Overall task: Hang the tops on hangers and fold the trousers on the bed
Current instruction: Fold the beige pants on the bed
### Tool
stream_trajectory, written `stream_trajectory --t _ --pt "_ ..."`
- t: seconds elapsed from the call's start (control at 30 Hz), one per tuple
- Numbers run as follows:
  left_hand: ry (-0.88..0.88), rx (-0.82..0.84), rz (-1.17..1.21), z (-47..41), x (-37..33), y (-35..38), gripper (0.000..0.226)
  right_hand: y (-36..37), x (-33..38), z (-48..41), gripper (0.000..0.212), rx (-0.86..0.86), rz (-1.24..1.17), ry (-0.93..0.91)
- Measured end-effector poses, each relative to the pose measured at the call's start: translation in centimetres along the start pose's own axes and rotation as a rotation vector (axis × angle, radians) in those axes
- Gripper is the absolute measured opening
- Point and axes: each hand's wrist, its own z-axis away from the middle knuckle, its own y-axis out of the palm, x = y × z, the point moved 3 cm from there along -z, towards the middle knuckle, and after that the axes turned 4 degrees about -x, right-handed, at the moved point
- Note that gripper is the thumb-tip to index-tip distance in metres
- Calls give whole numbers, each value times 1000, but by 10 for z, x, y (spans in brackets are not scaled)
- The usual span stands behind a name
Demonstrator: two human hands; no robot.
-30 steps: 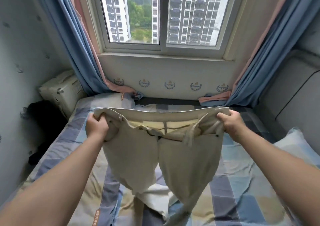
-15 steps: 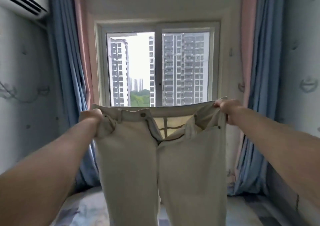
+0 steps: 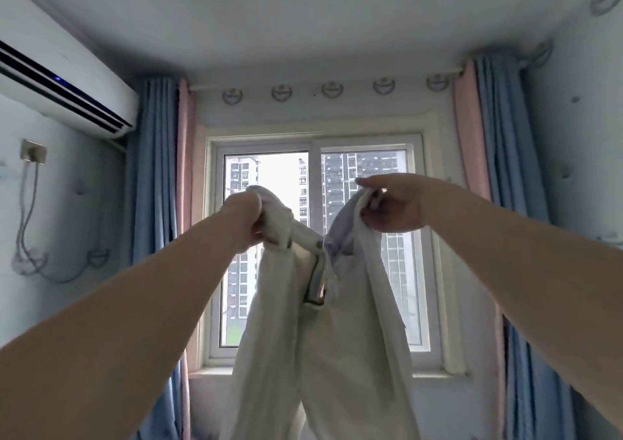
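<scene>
Cream trousers [image 3: 323, 345] hang in the air in front of the window, legs dropping out of the bottom of the view. My left hand [image 3: 246, 220] grips the left end of the waistband in a fist. My right hand [image 3: 387, 207] pinches the right end of the waistband. The two hands are close together, so the waistband sags and bunches between them with the open fly in the middle. The bed, the hangers and the tops are out of view.
A window [image 3: 317, 247] faces me, with blue and pink curtains [image 3: 155, 203] on both sides. An air conditioner [image 3: 57, 79] is mounted high on the left wall, with a socket and cable [image 3: 32, 156] below it.
Both hands lifted the trousers up off the bed to above head height, then came closer together, slackening the waistband. The view tilted up from the bed to the window and ceiling.
</scene>
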Motion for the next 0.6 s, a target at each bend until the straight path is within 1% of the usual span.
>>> stream_trajectory --t 0.03,0.1,0.23,0.3,0.33,0.43,0.5,0.6 --pt "7 68 18 4 -1 7 33 9 3 2 31 61 -27 4" --pt "29 168 -6 13 0 20 25 24 7 7 27 117 -37 16" --pt "100 232 -98 28 0 36 23 42 12 14 28 184 116 -3" --pt "136 287 -127 35 2 41 16 49 13 15 32 186 182 -6" --pt "135 305 -122 38 4 42 16 52 13 16 32 176 211 -10" --pt "90 359 -48 47 12 46 24 58 13 15 28 124 294 -48" --pt "110 371 -46 51 18 49 32 61 13 14 25 115 263 -59" --pt "166 264 -113 58 31 57 38 66 12 13 27 110 236 -67"
